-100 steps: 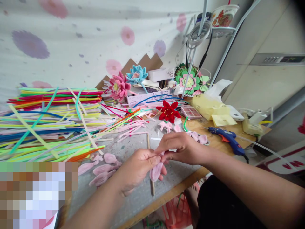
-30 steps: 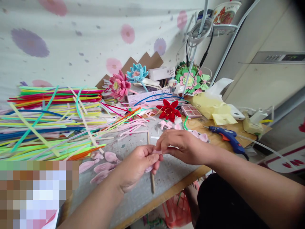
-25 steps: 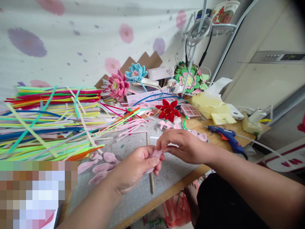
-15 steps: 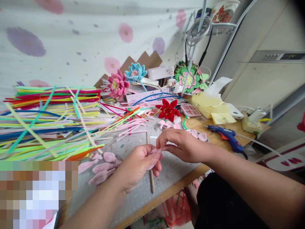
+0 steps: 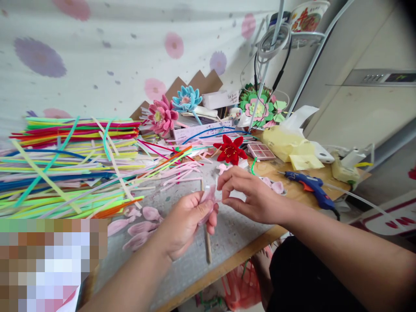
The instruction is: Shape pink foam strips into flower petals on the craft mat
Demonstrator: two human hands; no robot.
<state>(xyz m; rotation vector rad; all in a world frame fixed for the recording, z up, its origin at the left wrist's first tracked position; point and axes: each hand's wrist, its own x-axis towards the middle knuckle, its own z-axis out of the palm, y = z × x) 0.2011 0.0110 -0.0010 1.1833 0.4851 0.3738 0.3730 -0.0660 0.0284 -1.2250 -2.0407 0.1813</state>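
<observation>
My left hand [image 5: 191, 221] pinches a pale pink fuzzy petal [image 5: 209, 195] between thumb and fingers, over the grey mat [image 5: 182, 277]. The palm and fingers hide the petal's lower part. Just right of its tip is my right hand [image 5: 245, 193], thumb and fingertips apart, with nothing visible between them. A thin wooden stick [image 5: 208, 249] lies on the mat below my hands. Several pink petals [image 5: 143, 227] rest left of my left wrist. More pink pieces [image 5: 277, 187] lie partly behind my right hand, and a red fuzzy flower [image 5: 230, 149] sits beyond it.
Heaps of coloured pipe cleaners [image 5: 65, 169] cover the left of the table. A blue glue gun [image 5: 310, 188] lies at the right, beside a yellow tissue pack [image 5: 286, 141]. Pink [image 5: 162, 116] and blue [image 5: 186, 99] flowers stand at the back. The wooden table edge [image 5: 227, 271] runs in front.
My right fingers have parted and drawn slightly away from the petal, whose upper part now shows. My left hand still grips it. The view has shifted slightly.
</observation>
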